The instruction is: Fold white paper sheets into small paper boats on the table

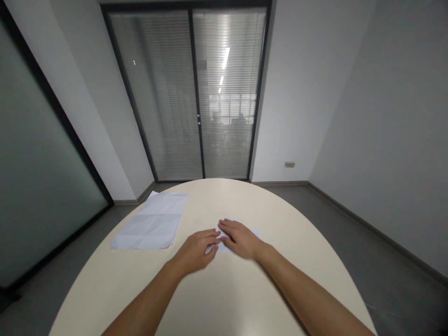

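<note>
A small piece of white paper [224,248], probably folded, lies on the table under my hands, which cover most of it. My left hand [196,249] rests at its left side, fingers stretched towards the right and thumb apart. Across the paper lies my right hand [242,239], palm down and flat, its fingers pointing left. The fingertips of both hands are close together over the sheet. Only slivers of the paper show between the hands and beyond the right one.
Creased white sheets [150,224] lie in a loose stack at the table's left edge. The round cream table [217,294] has a curved far edge. Behind it stand glass doors with blinds [168,102], and grey floor surrounds it.
</note>
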Demonstrator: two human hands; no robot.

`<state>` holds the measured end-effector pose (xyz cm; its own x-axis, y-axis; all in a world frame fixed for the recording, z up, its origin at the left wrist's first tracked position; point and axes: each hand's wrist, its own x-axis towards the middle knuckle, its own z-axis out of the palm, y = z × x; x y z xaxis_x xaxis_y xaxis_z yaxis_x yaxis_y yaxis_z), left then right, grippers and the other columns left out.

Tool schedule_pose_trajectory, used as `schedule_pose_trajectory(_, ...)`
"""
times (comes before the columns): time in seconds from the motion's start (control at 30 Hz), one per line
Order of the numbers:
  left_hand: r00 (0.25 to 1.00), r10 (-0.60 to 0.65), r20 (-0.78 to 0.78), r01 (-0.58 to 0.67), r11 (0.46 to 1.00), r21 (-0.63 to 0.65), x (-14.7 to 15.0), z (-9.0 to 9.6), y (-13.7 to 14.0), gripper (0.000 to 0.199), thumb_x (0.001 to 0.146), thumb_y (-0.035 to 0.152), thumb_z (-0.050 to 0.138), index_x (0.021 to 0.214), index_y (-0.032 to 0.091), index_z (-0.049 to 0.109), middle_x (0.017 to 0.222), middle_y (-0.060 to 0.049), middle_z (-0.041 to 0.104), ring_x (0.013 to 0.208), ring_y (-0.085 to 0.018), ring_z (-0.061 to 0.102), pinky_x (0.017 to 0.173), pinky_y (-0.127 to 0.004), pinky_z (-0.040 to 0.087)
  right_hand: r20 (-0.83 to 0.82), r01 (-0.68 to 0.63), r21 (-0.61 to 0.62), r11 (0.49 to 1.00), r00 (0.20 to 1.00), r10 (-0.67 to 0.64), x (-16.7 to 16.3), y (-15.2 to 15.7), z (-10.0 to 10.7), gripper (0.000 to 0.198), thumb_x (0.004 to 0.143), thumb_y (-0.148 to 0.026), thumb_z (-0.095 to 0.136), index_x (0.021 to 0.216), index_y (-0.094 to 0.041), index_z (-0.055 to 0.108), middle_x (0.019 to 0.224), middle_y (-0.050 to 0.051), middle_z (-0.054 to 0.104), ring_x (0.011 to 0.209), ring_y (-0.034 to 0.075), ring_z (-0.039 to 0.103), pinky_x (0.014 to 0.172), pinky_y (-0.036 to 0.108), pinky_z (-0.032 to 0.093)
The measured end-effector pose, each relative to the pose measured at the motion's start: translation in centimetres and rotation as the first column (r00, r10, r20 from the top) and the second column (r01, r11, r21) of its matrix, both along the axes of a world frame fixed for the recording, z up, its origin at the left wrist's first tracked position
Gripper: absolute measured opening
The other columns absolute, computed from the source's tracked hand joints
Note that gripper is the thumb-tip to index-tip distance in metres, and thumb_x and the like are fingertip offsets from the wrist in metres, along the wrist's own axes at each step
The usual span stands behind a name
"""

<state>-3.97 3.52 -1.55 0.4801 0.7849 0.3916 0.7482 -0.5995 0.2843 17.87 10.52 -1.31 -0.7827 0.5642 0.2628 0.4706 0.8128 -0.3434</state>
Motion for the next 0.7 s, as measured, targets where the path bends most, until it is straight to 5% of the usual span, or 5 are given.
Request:
schedule_pose_trajectory(0.2,1.0,0.021,0.01,-0.02,0.999,-0.042,0.2,0.3,-0.2,0.032,0.09,0.021,0.057,0.119,0.023,0.071,0.133,-0.004,0.066,0.126,-0.019,0.06,0.111,-0.037,0.046,0.154,0.223,-0.113,0.968,0.967,-0.205,0.9,0.6,0.3,0.066,0.1,-0.047,0.036,0.154,-0.01,0.033,0.161,0.016,0.027,0.15,0.029,0.022,0.122,0.049,0.019)
schedule_pose_trajectory(0.33,1.0,0.025,0.011,-0.025,0.998,-0.05,0.4,0.5,-0.3,0.032,0.094,0.021,0.052,0.119,0.025,0.072,0.132,-0.002,0.067,0.126,-0.018,0.06,0.111,-0.037,0.047,0.15,0.315,-0.106,0.943,0.943,-0.298,1.2,0.8,0.5,0.064,0.099,-0.046,0.039,0.153,-0.013,0.036,0.16,0.015,0.029,0.151,0.03,0.021,0.121,0.054,0.015)
schedule_pose_trajectory(0.5,0.997,0.079,-0.012,-0.08,0.996,-0.041,0.5,0.5,-0.1,0.033,0.098,0.024,0.047,0.119,0.027,0.072,0.131,-0.001,0.067,0.125,-0.017,0.06,0.111,-0.035,0.047,-0.001,0.2,0.026,0.979,0.98,-0.2,0.6,0.1,1.1,0.048,0.099,-0.036,0.042,0.143,-0.017,0.051,0.155,0.013,0.042,0.144,0.024,0.037,0.12,0.045,0.024)
schedule_pose_trajectory(0.7,0.982,0.183,-0.038,-0.183,0.983,-0.011,0.4,-0.1,0.1,0.034,0.098,0.025,0.046,0.12,0.025,0.071,0.134,-0.003,0.066,0.126,-0.018,0.06,0.111,-0.036,0.046,0.076,0.151,-0.05,0.987,0.986,-0.147,-0.2,-0.2,0.3,0.06,0.1,-0.046,0.039,0.149,-0.011,0.043,0.157,0.016,0.038,0.147,0.029,0.032,0.12,0.045,0.027)
